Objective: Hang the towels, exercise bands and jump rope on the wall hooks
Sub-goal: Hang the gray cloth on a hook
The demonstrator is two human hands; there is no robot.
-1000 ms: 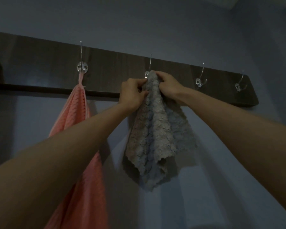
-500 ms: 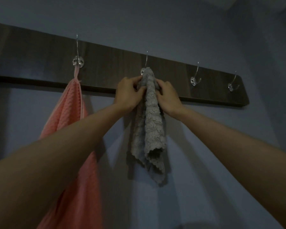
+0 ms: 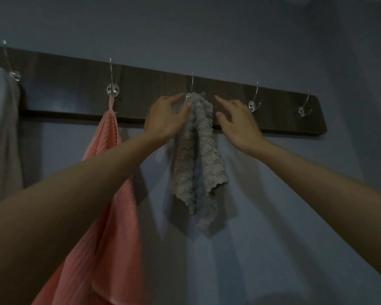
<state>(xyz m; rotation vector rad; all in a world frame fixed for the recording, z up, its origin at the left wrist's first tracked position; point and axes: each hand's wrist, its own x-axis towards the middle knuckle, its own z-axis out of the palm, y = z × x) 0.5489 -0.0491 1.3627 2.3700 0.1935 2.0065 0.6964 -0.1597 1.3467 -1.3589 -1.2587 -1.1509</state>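
Note:
A grey textured towel (image 3: 196,155) hangs from the middle metal hook (image 3: 191,84) of a dark wooden hook board (image 3: 154,84). My left hand (image 3: 165,117) is beside the towel's top, fingers straight, its thumb touching the cloth. My right hand (image 3: 238,119) hovers just right of the towel with spread fingers, apart from it. A pink towel (image 3: 112,177) hangs by its loop from the hook (image 3: 113,90) to the left. A white towel (image 3: 0,128) hangs at the far left.
Two bare metal hooks (image 3: 254,102) (image 3: 304,107) sit on the right end of the board. The wall (image 3: 273,205) below is plain and bluish. The room is dim.
Both hands have let go of the grey towel, which now hangs from the hook. The right hand moved off to the right. The view shifted, showing the white towel.

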